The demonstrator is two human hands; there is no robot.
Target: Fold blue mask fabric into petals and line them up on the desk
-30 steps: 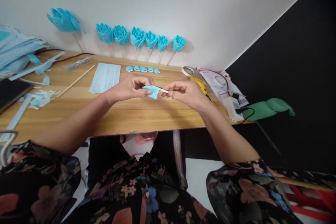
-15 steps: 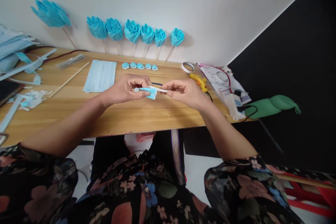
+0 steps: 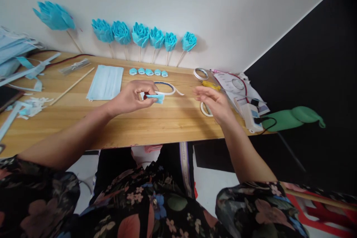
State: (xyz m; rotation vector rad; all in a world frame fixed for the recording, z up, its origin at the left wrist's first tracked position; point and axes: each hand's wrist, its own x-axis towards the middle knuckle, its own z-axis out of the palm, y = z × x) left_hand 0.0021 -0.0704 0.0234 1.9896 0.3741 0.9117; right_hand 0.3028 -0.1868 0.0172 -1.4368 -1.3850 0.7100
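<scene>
My left hand (image 3: 136, 96) pinches a small folded piece of light blue mask fabric (image 3: 157, 98) between thumb and fingers. Just beyond its fingertips lies a roll of white tape (image 3: 173, 88) with a blue inner ring, its loose end sticking out to the right. My right hand (image 3: 213, 102) hovers apart from the fabric, fingers stretched and thumb spread, with nothing visible in it. Partly hidden beneath that hand is another white tape roll (image 3: 204, 109). Behind it shows the yellow glue gun (image 3: 211, 85), partly covered by the fingers.
Blue fabric roses (image 3: 140, 35) on sticks lean against the wall. In front sit several small folded blue pieces (image 3: 149, 71). A face mask (image 3: 106, 82), a wooden stick (image 3: 73, 86) and scraps (image 3: 35, 106) lie left. A power strip (image 3: 251, 118) and green pouch (image 3: 292, 118) are right.
My right hand has let go of the white strip at the fabric and moved right, its fingers opening. My left hand keeps the fabric. The tape rolls now show.
</scene>
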